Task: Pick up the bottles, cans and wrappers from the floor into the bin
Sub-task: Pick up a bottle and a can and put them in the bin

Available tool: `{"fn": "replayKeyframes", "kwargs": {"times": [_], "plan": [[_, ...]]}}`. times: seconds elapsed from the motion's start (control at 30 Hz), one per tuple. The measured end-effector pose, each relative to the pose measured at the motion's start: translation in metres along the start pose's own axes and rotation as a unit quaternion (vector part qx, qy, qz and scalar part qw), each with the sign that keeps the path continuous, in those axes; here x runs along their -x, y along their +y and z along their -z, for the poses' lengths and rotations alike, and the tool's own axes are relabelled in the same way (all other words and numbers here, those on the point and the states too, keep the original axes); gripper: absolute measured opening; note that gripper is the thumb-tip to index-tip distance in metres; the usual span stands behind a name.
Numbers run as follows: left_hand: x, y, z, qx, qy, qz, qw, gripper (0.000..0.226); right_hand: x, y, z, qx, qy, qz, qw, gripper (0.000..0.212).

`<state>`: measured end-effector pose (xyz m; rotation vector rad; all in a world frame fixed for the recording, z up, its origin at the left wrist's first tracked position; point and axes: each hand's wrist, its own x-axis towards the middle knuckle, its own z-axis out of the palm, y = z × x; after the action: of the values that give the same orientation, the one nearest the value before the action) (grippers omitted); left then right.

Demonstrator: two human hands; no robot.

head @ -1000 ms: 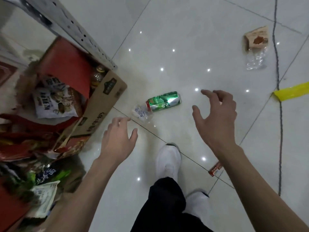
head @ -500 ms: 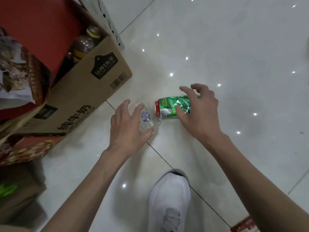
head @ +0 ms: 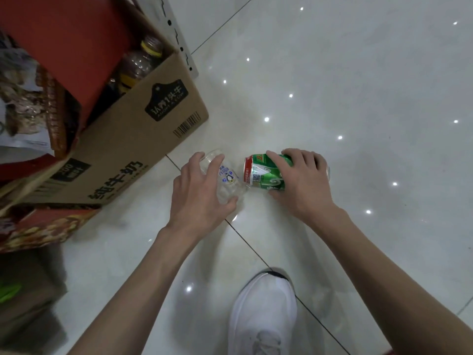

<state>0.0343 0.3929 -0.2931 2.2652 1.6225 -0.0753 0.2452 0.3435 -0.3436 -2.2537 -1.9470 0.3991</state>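
Head view, looking down at the floor. Centre: a green can lies on its side on the pale tiles, its red-rimmed end turned to 9 o'clock; the right hand covers its far half, the grip curled over the top with the thumb on the near side. Just beside it at 9 o'clock is a clear bottle with a small printed label; the left hand has its grip wrapped round it, fingers over the top and thumb beneath. Whether bottle and can touch cannot be told. At 10 o'clock, close to the left hand, stands an open cardboard box, holding a brown bottle under a red flap. A perforated metal strip runs behind the box towards 12 o'clock. At 6 o'clock, a white shoe, cut off by the lower edge. At 9 o'clock, blurred packets inside the box and a patterned red carton below it are hard to make out
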Motion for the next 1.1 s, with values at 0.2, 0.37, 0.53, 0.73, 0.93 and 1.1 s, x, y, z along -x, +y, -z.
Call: {"fn": "replayKeyframes", "kwargs": {"times": [0.2, 0.37, 0.53, 0.73, 0.93, 1.1], "plan": [[0.000, 0.008, 0.026, 0.004, 0.002, -0.025, 1.000, 0.091, 0.006, 0.005, 0.030, -0.016, 0.030, -0.033, 0.999, 0.078], [0.014, 0.047, 0.082, 0.006, -0.025, -0.041, 0.999, 0.090, 0.040, 0.016, 0.114, -0.030, 0.045, -0.092, 0.994, 0.078], [0.042, 0.109, 0.169, -0.003, -0.054, -0.080, 0.995, 0.090, 0.092, 0.012, 0.230, -0.052, 0.059, -0.179, 0.981, 0.079], [0.089, 0.195, 0.310, 0.003, -0.056, -0.152, 0.987, 0.088, 0.150, -0.015, 0.398, -0.082, 0.107, -0.268, 0.954, 0.081], [0.147, 0.280, 0.437, 0.006, -0.047, -0.223, 0.974, 0.086, 0.223, -0.046, 0.549, -0.099, 0.163, -0.337, 0.922, 0.080], [0.207, 0.339, 0.513, 0.007, -0.030, -0.268, 0.963, 0.087, 0.293, -0.064, 0.634, -0.115, 0.213, -0.380, 0.893, 0.079]]}}
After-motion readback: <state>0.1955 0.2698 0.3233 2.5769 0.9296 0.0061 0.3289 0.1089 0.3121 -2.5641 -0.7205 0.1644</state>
